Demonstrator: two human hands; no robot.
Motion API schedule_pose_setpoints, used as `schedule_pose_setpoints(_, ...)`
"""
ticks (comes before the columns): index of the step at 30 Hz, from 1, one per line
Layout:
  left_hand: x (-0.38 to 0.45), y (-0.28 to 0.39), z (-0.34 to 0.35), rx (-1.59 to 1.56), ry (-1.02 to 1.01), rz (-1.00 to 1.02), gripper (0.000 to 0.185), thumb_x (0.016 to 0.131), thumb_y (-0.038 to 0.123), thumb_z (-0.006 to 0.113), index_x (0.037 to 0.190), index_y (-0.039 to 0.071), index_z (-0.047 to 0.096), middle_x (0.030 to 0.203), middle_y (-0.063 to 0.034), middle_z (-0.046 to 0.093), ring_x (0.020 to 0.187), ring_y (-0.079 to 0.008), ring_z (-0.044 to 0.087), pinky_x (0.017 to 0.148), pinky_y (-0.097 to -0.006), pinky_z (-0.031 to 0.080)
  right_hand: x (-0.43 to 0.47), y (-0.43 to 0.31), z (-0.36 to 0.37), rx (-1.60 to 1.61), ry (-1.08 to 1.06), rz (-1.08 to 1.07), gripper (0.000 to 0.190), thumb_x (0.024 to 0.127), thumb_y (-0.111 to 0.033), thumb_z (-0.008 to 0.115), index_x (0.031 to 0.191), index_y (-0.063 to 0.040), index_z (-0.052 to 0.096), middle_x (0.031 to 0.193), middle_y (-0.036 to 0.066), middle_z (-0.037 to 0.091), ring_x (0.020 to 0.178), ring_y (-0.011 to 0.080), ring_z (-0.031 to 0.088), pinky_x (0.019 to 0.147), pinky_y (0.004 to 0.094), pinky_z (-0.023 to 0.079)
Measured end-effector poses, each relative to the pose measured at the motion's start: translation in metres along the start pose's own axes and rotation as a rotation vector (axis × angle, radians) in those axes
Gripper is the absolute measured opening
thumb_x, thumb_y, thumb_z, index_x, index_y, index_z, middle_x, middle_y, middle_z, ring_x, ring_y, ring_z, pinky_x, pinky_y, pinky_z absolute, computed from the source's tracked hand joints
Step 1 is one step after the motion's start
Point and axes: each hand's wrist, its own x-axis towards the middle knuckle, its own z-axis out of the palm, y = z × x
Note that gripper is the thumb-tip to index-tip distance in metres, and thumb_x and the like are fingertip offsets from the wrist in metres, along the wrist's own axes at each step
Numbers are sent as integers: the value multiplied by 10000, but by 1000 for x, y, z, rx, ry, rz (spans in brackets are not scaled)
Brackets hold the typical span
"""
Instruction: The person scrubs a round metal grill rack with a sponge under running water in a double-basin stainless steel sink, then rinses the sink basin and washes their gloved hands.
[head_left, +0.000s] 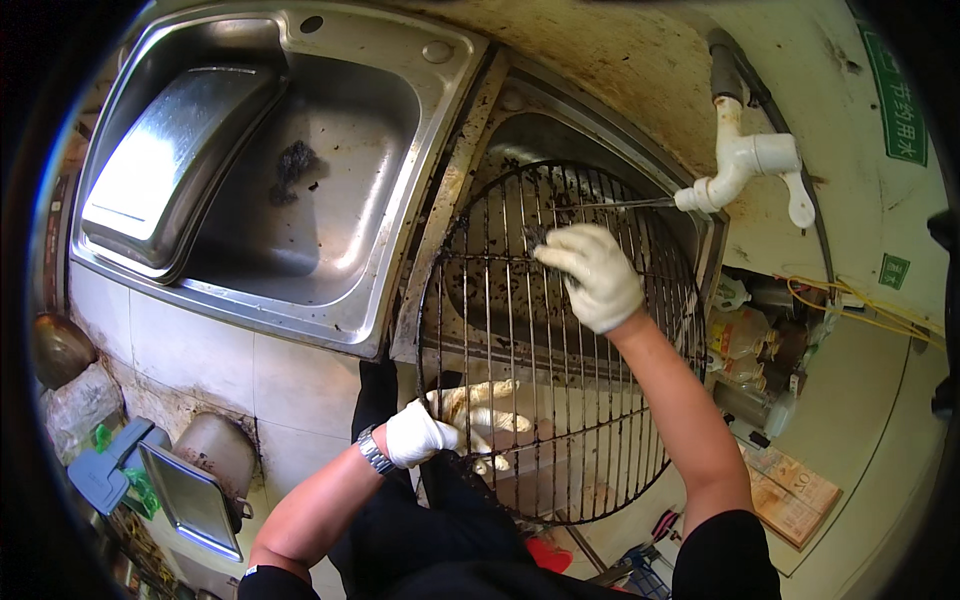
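A large round metal grill grate (551, 360), dark with burnt residue, slants across the front edge of the right-hand sink (517, 127). In a white work glove, my left hand (450, 427) holds its left rim, with the fingers spread under the bars. My gloved right hand (596, 274) presses a dark steel wool scourer (535, 238) against the bars in the upper part of the grate. A thin stream of water runs from the white plastic tap (750, 161) onto the grate near that scourer. Black flakes lie in the sink beneath the bars.
The left sink (375, 187) holds a tilted steel pan (172, 157) and a clump of dark steel wool (295, 165). Plastic bottles (739, 334) stand right of the sinks, near a cardboard box (787, 495). A metal pot (214, 454) and a tray (187, 499) are at lower left.
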Motion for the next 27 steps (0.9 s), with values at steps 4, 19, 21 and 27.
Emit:
schedule_pose_setpoints(4,1,-3,0,22,7,-14,1043,830,-133,609,1765,53,188,1620,-329,532,1205,-399,770,966,-459,651,13,42,16,-75,-60,-1,403,819,100,619,1116,-93,811,1218,120,767,1200,358,684,1060,461,578)
schedule_pose_setpoints(19,-1,-6,-3,51,69,-29,1073,773,-191,526,1764,53,195,1607,-311,557,1209,-424,767,984,-433,644,-11,28,-21,-65,-122,89,517,784,135,695,1233,-98,803,1256,110,750,1247,330,667,1121,449,538)
schedule_pose_setpoints(21,-3,-7,-2,58,73,-49,1073,775,-192,530,1765,57,198,1610,-312,553,1222,-426,762,961,-438,651,4,52,-4,-103,-200,64,480,819,103,685,1241,-100,790,1281,105,742,1265,313,658,1126,437,541)
schedule_pose_setpoints(27,5,2,12,-29,45,-12,1087,756,-200,520,1762,60,200,1609,-328,545,1197,-472,762,880,-443,670,65,115,18,-228,-198,171,482,819,112,649,1214,-125,789,1271,109,733,1301,373,613,1131,432,516)
